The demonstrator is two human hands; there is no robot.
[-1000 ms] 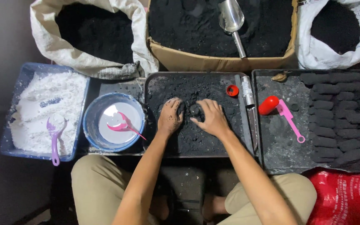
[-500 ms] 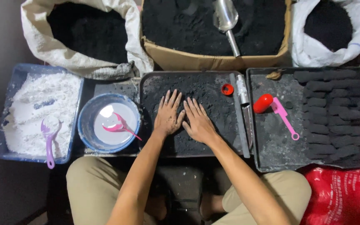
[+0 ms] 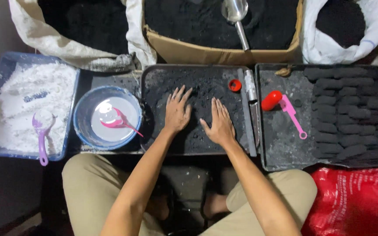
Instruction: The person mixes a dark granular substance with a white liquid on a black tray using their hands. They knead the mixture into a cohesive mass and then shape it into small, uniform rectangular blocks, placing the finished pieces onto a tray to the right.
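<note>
My left hand (image 3: 176, 110) lies flat with fingers spread on black powder in the middle dark tray (image 3: 154, 78). My right hand (image 3: 218, 122) rests flat beside it on the same powder, fingers together, a little nearer to me. Neither hand holds anything. A small red ring-shaped cap (image 3: 234, 85) sits at the tray's far right corner.
A blue bowl (image 3: 82, 116) of white liquid with a pink spoon (image 3: 117, 123) stands left, beside a blue tub (image 3: 5, 65) of white powder with a purple scoop (image 3: 42, 131). The right tray (image 3: 281, 144) holds black briquettes (image 3: 346, 113), a red cylinder (image 3: 271, 100), a pink tool (image 3: 294, 116). Sacks and a box with a metal scoop (image 3: 237, 17) stand behind.
My hands were curled together over a lump of black powder; they have flattened and slid apart, the right one drawing back toward me.
</note>
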